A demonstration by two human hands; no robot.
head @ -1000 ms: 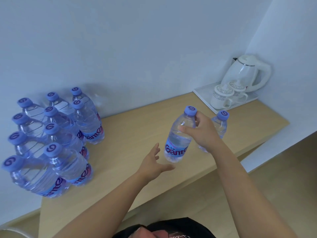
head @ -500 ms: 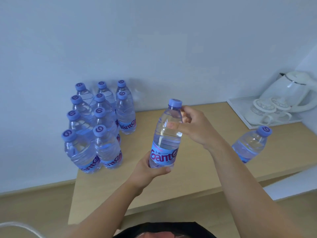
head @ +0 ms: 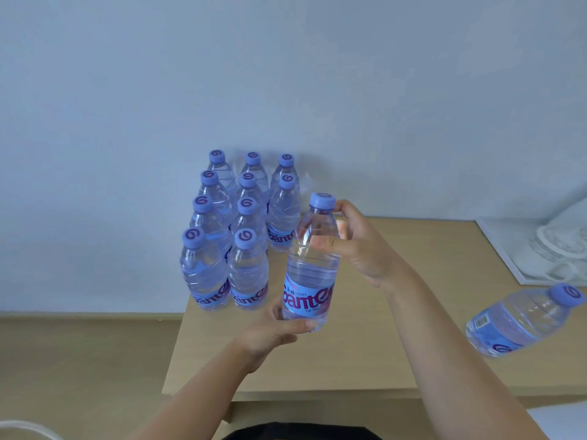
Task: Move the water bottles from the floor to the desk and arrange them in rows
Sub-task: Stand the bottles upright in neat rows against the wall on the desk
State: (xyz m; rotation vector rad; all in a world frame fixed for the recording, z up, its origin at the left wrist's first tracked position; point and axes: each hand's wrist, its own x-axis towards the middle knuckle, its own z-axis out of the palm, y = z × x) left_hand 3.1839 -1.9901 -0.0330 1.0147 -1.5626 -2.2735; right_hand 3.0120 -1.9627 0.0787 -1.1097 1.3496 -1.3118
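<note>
Standing upright above the desk [head: 365, 360], one water bottle [head: 309, 265] is gripped by both hands: its base is cupped in the curled fingers of the left hand [head: 273, 331], and its shoulder below the cap is pinched between thumb and fingers of the right hand [head: 359, 246]. Compared with half a second ago, the bottle is held nearer the block of ten bottles [head: 238, 236] ranked in rows at the desk's back-left corner against the wall, the grip unchanged. A further bottle [head: 521, 319] is recorded at the right desk edge, well apart, before a white tray [head: 495, 246].
</note>
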